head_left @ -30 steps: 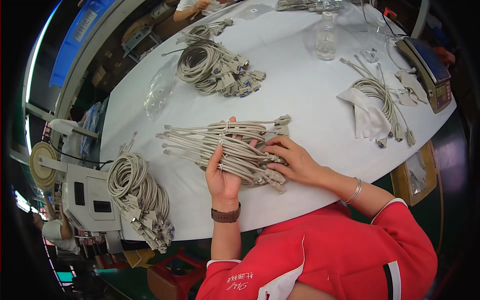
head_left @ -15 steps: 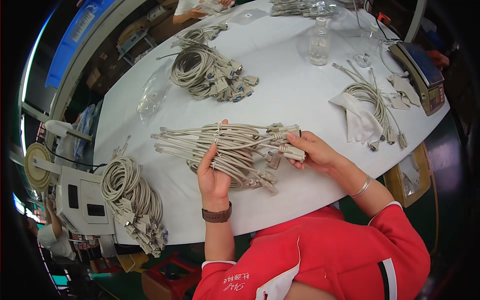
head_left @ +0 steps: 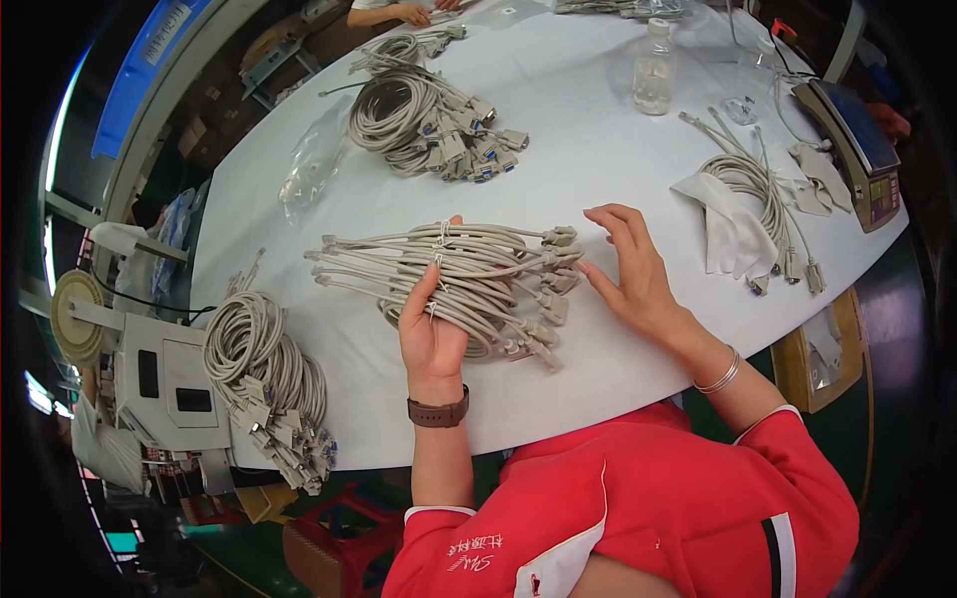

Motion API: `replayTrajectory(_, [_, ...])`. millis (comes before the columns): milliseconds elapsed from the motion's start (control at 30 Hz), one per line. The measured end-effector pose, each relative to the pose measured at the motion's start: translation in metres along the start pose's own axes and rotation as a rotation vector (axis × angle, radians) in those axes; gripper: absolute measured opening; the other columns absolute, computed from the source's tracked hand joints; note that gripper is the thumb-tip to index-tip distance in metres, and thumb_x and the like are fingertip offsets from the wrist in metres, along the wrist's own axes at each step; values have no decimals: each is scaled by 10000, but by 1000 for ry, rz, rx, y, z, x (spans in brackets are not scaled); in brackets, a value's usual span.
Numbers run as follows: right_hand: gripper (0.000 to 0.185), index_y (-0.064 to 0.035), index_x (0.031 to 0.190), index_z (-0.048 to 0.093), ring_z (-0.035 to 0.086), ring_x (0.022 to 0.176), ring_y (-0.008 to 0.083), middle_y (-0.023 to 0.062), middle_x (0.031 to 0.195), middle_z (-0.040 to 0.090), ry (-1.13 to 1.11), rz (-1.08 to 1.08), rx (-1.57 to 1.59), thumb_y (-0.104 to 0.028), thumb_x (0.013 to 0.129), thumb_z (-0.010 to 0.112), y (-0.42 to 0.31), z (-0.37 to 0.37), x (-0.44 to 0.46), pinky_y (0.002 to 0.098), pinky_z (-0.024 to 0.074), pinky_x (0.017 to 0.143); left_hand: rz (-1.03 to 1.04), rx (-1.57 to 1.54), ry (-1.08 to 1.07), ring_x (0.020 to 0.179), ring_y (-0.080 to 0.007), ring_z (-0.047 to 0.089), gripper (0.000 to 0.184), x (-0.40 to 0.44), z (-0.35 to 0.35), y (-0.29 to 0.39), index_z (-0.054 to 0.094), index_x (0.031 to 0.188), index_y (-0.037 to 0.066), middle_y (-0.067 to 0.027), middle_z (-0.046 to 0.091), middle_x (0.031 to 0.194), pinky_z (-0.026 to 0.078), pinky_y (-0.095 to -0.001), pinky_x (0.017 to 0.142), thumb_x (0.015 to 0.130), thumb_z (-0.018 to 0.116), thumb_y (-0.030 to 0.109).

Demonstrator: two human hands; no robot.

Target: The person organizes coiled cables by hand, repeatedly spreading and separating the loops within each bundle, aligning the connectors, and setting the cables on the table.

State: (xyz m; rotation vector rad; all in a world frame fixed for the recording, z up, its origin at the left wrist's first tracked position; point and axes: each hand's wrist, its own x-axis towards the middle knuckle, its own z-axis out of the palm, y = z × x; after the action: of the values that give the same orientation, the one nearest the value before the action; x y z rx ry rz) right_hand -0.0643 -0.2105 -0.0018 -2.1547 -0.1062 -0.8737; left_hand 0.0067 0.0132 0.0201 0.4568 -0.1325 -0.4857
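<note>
Yr L hand (head_left: 433, 344) is clamped round the cable bundle (head_left: 477, 267), approx 11 o'clock from you; pinch firmly nr the ties (head_left: 445, 233) so nothing slips. Yr R hand (head_left: 640, 284) is spread, thumb right by the plugs (head_left: 554, 307) at the bundle's 3 o'clock (can't tell if touching); handle 'em w/o tugging.

Head-worn view, forward and down over nearby hands (head_left: 640, 287)
</note>
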Motion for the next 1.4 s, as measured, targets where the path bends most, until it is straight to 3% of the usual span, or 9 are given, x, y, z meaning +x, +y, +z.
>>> replayTrajectory(133, [374, -19, 1106, 561, 581, 923, 308, 143, 1039, 569, -265, -165, 157, 5, 750, 676, -18, -2, -29, 377, 499, 754, 9, -12, 5, 1362, -337, 307, 552, 3, -2, -2, 182, 1452, -17, -160, 267, 1508, 259, -580, 1114, 953, 401, 66])
replayTrajectory(467, [780, 66, 1269, 420, 519, 1003, 316, 189, 1090, 540, -522, -110, -101, -423, 749, 731, -34, 24, -32, 395, 466, 794, 13, -16, 10, 1370, -337, 296, 555, 2, -1, -4, 180, 1456, -9, -155, 278, 1505, 244, -588, 1119, 947, 393, 50])
replayTrajectory(667, [768, 54, 1339, 336, 526, 1059, 375, 228, 1192, 511, -526, 40, 55, -332, 793, 713, -35, 31, -53, 433, 439, 887, 36, 9, 7, 1358, -329, 318, 566, 4, -2, -5, 178, 1454, -20, -156, 284, 1501, 264, -548, 1126, 931, 393, 19])
replayTrajectory(767, [676, 40, 1341, 360, 588, 791, 281, 174, 1048, 591, -597, 206, 386, -220, 811, 689, -32, 14, -41, 369, 485, 729, 15, -22, 17, 1298, -326, 405, 537, 4, -1, -5, 250, 1425, -24, -150, 335, 1475, 356, -501, 1090, 922, 433, 22])
replayTrajectory(900, [565, 36, 1320, 418, 584, 687, 128, 106, 966, 642, -811, 873, 1237, -163, 837, 635, -22, -10, -17, 244, 477, 593, 17, 20, 19, 1308, -334, 388, 549, 4, 2, -7, 228, 1432, -28, -149, 325, 1479, 332, -539, 1093, 923, 428, 21])
replayTrajectory(1133, [587, 95, 1297, 423, 551, 586, 133, 122, 966, 622, -842, 1010, 1734, -216, 838, 615, -1, -2, -21, 243, 405, 468, 11, 26, 39, 1301, -334, 399, 545, 3, 4, -7, 237, 1428, -26, -143, 347, 1466, 336, -558, 1086, 923, 436, 21])
replayTrajectory(1233, [599, 65, 1319, 418, 570, 643, 131, 117, 979, 621, -875, 931, 1625, -236, 845, 624, -2, -4, -19, 239, 438, 521, 4, -3, 42, 1288, -322, 420, 531, 3, 6, -6, 265, 1420, -21, -137, 371, 1452, 359, -547, 1078, 922, 445, 18])
replayTrajectory(1333, [612, 40, 1330, 417, 608, 737, 164, 130, 1014, 628, -851, 749, 969, -276, 856, 639, -22, -10, -18, 275, 488, 621, 6, -26, 43, 1295, -325, 411, 530, 4, 3, -6, 269, 1418, -19, -148, 374, 1446, 343, -551, 1088, 920, 446, 13])
replayTrajectory(1400, [580, 15, 1305, 454, 624, 793, 204, 138, 1032, 635, -750, 378, 617, -291, 854, 653, -23, -6, -29, 306, 500, 686, -3, -52, 41, 1298, -327, 407, 531, 4, 3, -5, 269, 1417, -20, -153, 374, 1445, 341, -551, 1089, 918, 446, 11])
